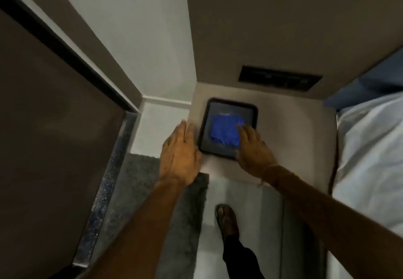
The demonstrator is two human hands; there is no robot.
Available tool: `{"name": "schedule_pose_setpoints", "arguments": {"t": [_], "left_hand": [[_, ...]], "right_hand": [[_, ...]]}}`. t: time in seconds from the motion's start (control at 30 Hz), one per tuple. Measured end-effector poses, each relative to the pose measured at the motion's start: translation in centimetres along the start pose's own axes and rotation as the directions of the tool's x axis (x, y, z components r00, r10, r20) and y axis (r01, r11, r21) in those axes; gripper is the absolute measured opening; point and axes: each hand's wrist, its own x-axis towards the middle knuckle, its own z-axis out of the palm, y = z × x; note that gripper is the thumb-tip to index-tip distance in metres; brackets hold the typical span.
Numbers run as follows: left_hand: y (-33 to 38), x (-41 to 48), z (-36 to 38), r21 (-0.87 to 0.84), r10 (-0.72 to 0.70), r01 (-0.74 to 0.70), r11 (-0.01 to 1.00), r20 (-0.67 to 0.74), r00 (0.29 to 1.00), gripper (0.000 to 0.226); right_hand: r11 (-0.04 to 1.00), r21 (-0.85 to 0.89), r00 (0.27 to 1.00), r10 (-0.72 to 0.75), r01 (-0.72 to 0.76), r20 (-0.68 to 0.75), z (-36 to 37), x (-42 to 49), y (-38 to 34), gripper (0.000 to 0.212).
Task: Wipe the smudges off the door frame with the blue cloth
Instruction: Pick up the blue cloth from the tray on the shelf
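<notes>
- Blue cloth lies folded and roughly flat inside a dark square tray, on the pale bench in the corner of the room. Not yet lifted.
- Right hand reaches over the tray's near right corner, fingers loosely spread and pointing at the cloth. Fingertips sit at the cloth's right edge; contact looks likely but blur prevents confirming. Holds nothing.
- Left hand is flat and open, fingers together, hovering or resting just beside the tray's left rim. Empty. Whether it touches the tray I cannot tell.
- Door frame is the dark strip on the left, well apart from the tray, bordering the brown door. No smudges can be made out here; too dim.
- Step in hand, by my judgement: pick up the cloth.
- To do it well: the left hand could steady the tray rim so the tray does not slide on the bench.
- Pinch the cloth through all its folded layers at the right edge, thumb beneath, so it comes up as one pad instead of unfolding.
- A corner looks raised at the cloth's near edge; that is an easy purchase.
- Keep the fold: a thick pad gives firmer pressure on a narrow frame.
- Afterwards, turn left towards the frame.
</notes>
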Motion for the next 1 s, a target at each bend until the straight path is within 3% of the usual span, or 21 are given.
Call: {"name": "schedule_pose_setpoints", "arguments": {"t": [0.33, 0.53, 0.73, 0.9, 1.0], "left_hand": [[-5.6, 4.2, 12.9, -0.083, 0.0, 0.006, 0.997, 0.07, 0.998, 0.064], [-6.1, 4.7, 14.8, -0.177, -0.003, 0.02, 0.984, 0.098, 0.995, 0.059], [-5.4, 5.2, 14.7, -0.237, 0.001, 0.016, 0.971, 0.07, 0.998, 0.055], [-5.5, 4.5, 14.0, -0.276, 0.027, -0.023, 0.961, 0.013, 1.0, 0.053], [-6.1, 3.4, 13.3, -0.32, 0.014, -0.022, 0.947, -0.027, 1.0, 0.053]], "right_hand": [[0.945, -0.325, 0.993, -0.009, 0.048, 0.122, 11.4, 11.9, 4.6, 0.079], [0.919, -0.38, 0.994, -0.092, 0.106, 0.054, 12.3, 13.5, 5.7, 0.077], [0.868, -0.476, 0.99, -0.109, 0.141, 0.094, 12.0, 13.8, 5.8, 0.077], [0.908, -0.402, 0.992, -0.125, 0.116, 0.003, 9.9, 14.9, 4.8, 0.051], [1.0, 0.0, 0.987, -0.01, 0.01, -0.158, 7.5, 14.7, 4.5, 0.045]]}}
